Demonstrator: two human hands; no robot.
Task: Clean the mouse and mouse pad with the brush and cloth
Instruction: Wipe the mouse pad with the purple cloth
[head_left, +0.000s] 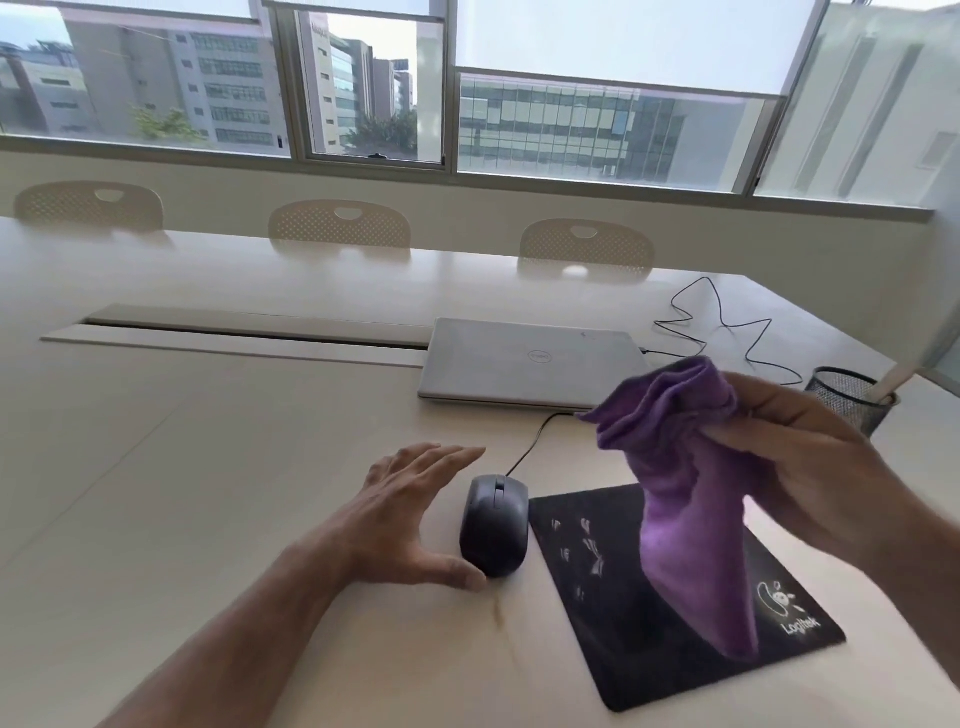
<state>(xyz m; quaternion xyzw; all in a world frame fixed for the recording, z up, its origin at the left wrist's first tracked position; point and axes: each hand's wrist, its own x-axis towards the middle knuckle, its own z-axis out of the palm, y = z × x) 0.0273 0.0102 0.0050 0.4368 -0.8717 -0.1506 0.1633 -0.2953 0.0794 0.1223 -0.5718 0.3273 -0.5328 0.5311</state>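
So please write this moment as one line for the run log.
left hand: open, beside wired mouse | right hand: holds purple cloth above Logitech mouse pad | mouse: on table, off pad

The cloth (680, 499) bunched in my right hand (810, 467) is plain purple. The mouse (494, 525) is dark, almost black, with a black cord (527, 449). The mouse pad (670, 618) is black with a white logo and lettering at one corner and small pale marks across it. My table (218, 467) is pale cream. The laptop (530, 364) is silver-grey, the mesh pen cup (847, 397) black, and the chairs (340, 226) are beige with a dotted pattern.
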